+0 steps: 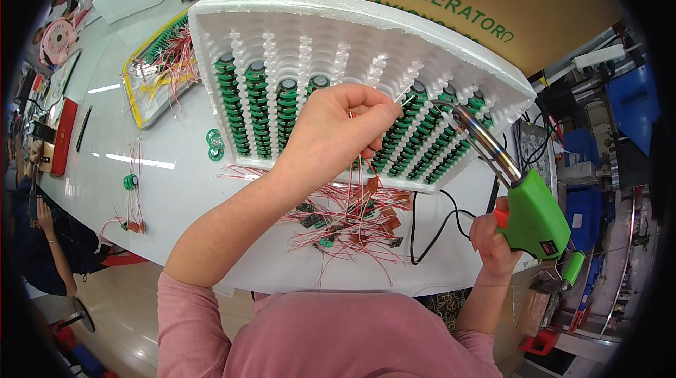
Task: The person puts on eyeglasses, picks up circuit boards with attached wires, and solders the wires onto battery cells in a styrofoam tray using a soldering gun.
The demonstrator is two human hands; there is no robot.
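Step in hand, judged from the pose: soldering leads to a coil in the foam tray. Left hand over the tray; its fingers are closed in a pinch on a thin pale strand, wire or solder, cannot tell which. Right hand: fingers wrapped around the grip of the green solder gun, its tip near the coils standing in the tray's right-hand columns. Tip contact unclear. Wired boards piled on the desk below. Next move calls for strand and tip meeting steadily at one joint, neighbouring coils untouched.
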